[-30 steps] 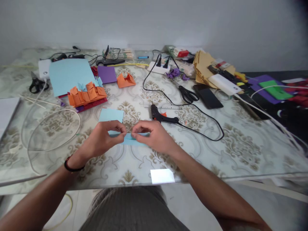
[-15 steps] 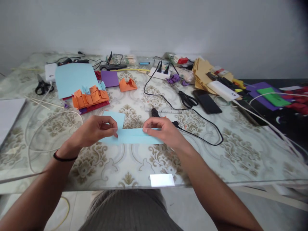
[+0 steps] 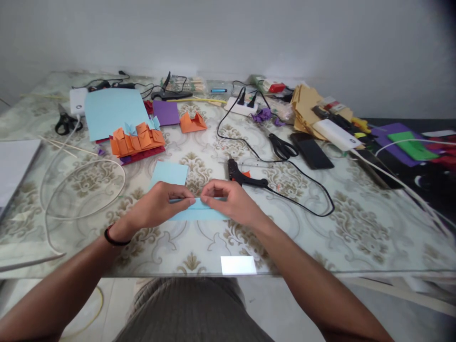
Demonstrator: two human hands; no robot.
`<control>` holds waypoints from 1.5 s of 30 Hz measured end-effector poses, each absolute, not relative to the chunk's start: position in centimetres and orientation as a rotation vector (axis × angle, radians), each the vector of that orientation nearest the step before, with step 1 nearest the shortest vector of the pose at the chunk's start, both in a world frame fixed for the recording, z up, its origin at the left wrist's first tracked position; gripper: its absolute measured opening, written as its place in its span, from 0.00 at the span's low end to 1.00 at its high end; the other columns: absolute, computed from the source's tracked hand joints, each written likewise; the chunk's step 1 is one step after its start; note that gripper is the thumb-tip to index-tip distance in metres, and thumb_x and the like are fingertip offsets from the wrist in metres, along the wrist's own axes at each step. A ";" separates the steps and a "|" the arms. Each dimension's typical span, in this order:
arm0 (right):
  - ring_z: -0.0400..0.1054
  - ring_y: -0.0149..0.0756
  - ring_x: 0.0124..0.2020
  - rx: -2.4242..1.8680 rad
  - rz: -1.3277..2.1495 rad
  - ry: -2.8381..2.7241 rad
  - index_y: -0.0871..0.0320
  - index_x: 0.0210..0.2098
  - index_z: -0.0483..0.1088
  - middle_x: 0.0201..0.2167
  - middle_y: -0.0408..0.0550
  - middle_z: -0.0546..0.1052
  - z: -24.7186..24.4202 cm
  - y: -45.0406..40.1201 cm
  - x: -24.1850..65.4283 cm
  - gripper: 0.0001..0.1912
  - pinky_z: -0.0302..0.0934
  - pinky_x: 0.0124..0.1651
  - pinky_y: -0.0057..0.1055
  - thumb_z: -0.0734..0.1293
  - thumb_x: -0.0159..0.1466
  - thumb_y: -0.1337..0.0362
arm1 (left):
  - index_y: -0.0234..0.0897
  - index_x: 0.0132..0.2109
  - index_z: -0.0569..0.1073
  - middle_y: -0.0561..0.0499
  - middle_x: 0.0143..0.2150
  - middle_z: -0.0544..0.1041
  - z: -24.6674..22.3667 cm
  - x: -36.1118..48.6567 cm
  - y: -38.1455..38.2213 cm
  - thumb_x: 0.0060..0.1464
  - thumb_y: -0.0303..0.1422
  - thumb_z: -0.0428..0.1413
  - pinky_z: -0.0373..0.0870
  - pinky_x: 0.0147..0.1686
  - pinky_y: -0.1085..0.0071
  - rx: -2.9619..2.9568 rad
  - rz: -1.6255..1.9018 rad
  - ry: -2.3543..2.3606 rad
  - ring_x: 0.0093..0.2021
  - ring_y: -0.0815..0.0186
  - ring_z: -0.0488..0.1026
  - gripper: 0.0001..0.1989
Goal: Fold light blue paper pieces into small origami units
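Note:
A light-blue strip of paper lies crosswise on the patterned table in front of me, its far edge turned up in a fold. My left hand pinches that far edge between thumb and fingers. Close beside it, my right hand pinches the same edge, fingertips nearly meeting the left ones. Part of the paper is hidden under both hands. Just behind my left hand rests a square light-blue sheet. A black glue gun lies beyond my right hand.
Folded orange paper pieces sit at the left, before a large light-blue sheet. Black scissors and a phone lie to the right. A black cord loops from a white power strip. A white cable curls at left.
My left hand has moved right along the strip, and the right hand slightly left, so they are now close together. The strip's far edge is now folded up between them.

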State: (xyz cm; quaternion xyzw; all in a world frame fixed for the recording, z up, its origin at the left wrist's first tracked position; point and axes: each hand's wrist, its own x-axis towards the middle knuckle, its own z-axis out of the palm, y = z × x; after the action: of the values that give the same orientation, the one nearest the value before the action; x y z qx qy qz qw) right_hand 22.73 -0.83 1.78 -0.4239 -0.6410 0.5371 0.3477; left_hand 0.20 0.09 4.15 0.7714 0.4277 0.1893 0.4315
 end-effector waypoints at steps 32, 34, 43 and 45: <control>0.71 0.35 0.32 -1.069 1.386 -1.544 0.57 0.39 0.73 0.32 0.44 0.76 2.6 0.2 25.0 0.15 0.67 0.37 0.31 0.74 0.61 0.54 | 0.35 0.38 0.80 0.51 0.30 0.80 4.9 -1.4 1.1 0.62 0.43 0.60 0.61 0.23 0.75 1.763 0.784 1.260 0.26 0.70 0.69 0.14; 0.70 0.34 0.29 -1.109 1.374 -1.548 0.57 0.34 0.72 0.28 0.42 0.74 2.5 -0.2 24.3 0.16 0.66 0.35 0.31 0.74 0.62 0.51 | 0.35 0.39 0.80 0.51 0.29 0.79 4.8 -1.1 0.9 0.61 0.43 0.60 0.60 0.22 0.76 1.726 0.732 1.214 0.25 0.70 0.69 0.14; 0.69 0.32 0.29 -1.073 1.463 -1.483 0.58 0.33 0.73 0.29 0.42 0.74 2.7 -1.2 23.1 0.13 0.66 0.32 0.29 0.72 0.64 0.54 | 0.36 0.22 0.62 0.59 0.20 0.54 4.2 0.3 -0.1 0.61 0.42 0.59 0.48 0.21 0.74 1.829 0.416 1.058 0.21 0.74 0.52 0.24; 0.68 0.31 0.28 -1.073 1.468 -1.483 0.57 0.32 0.72 0.28 0.41 0.73 2.8 -1.3 22.9 0.13 0.65 0.31 0.28 0.72 0.64 0.55 | 0.36 0.22 0.62 0.59 0.20 0.54 3.8 0.4 -0.2 0.61 0.42 0.59 0.49 0.20 0.74 1.790 0.413 1.026 0.21 0.74 0.52 0.24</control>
State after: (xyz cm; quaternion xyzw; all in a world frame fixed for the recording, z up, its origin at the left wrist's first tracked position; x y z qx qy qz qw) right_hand 22.94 -1.30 2.79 -0.4215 -0.5827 0.5769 0.3872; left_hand 0.40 -0.23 3.83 0.7388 0.4235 0.1705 0.4957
